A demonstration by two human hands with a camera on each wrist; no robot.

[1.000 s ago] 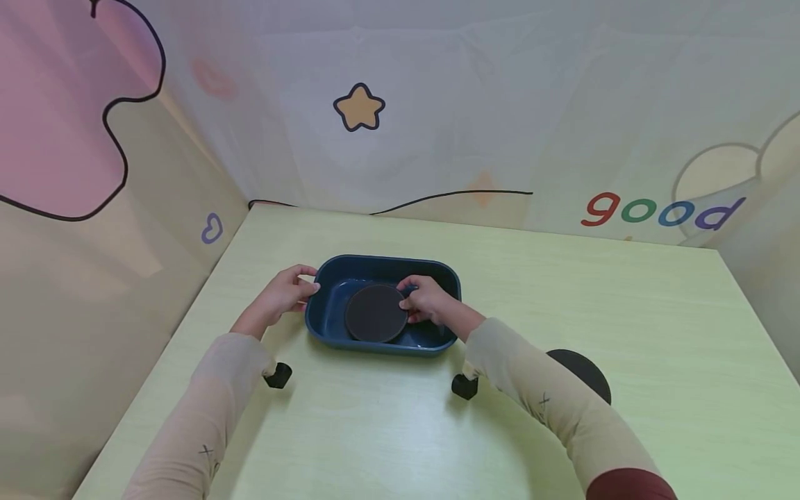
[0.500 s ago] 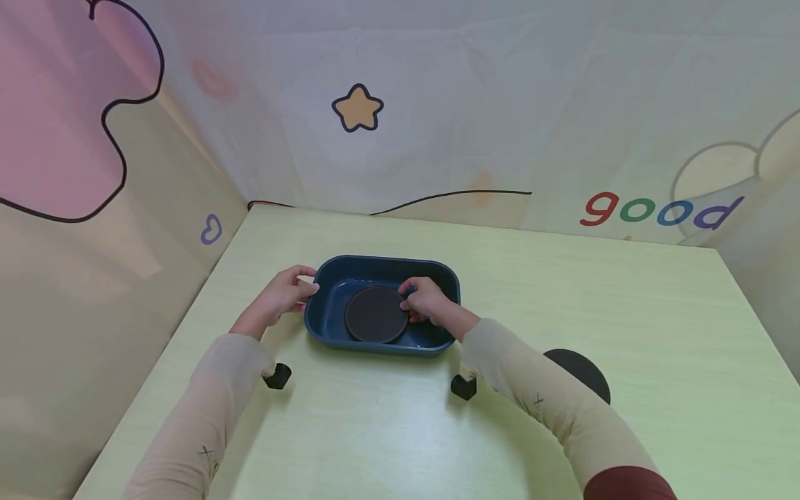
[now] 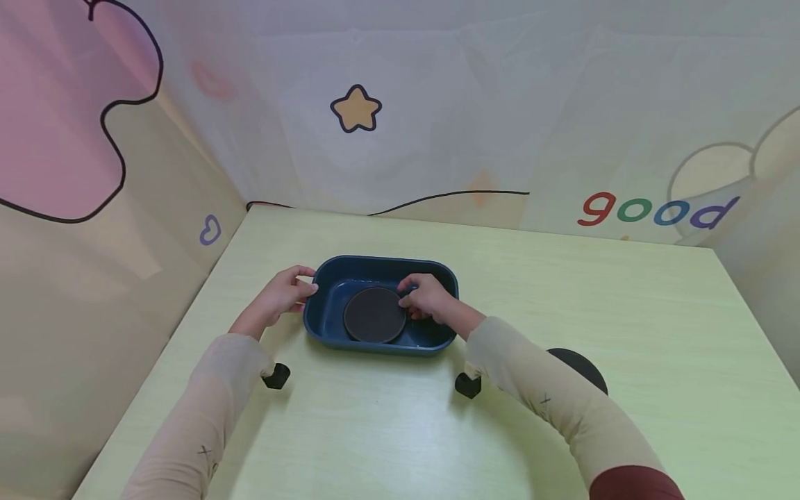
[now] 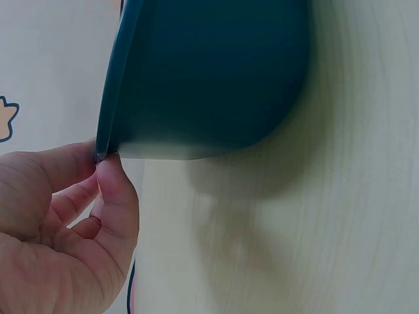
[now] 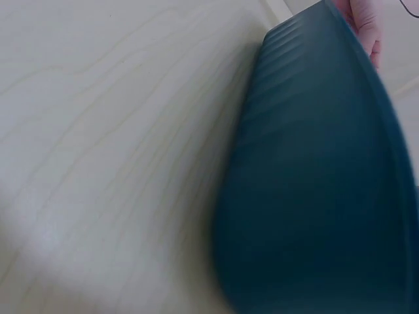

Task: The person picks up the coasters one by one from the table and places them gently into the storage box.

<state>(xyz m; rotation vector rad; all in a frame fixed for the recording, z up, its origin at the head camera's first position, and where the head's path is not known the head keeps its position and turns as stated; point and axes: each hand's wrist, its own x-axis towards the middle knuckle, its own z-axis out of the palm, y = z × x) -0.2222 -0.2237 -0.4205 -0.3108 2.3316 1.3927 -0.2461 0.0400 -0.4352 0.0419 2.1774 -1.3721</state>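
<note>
A dark blue rectangular tub (image 3: 381, 349) with rounded corners stands on the table. Its left end is pinched at the rim by my left hand (image 3: 284, 292), thumb outside and fingers behind; the left wrist view shows this hand (image 4: 72, 222) close up. Inside the tub is a flat, dark round disc (image 3: 373, 316). My right hand (image 3: 428, 298) reaches over the right side and pinches the disc's right edge between thumb and fingers. In the right wrist view the tub's outer wall (image 5: 314, 170) hides the right hand; only the left-hand fingers (image 5: 366, 26) show at the far end.
A second black disc (image 3: 581, 369) lies on the table (image 3: 675, 333), partly covered by the right sleeve (image 3: 550, 389). Small black blocks hang below each wrist, left block (image 3: 277, 376) and right block (image 3: 467, 385). A printed cloth wall (image 3: 437, 125) borders the table's back.
Almost nothing differs. Both hands keep their places at the tub and the disc; the right forearm shifts very slightly, and the whole head view drifts a little.
</note>
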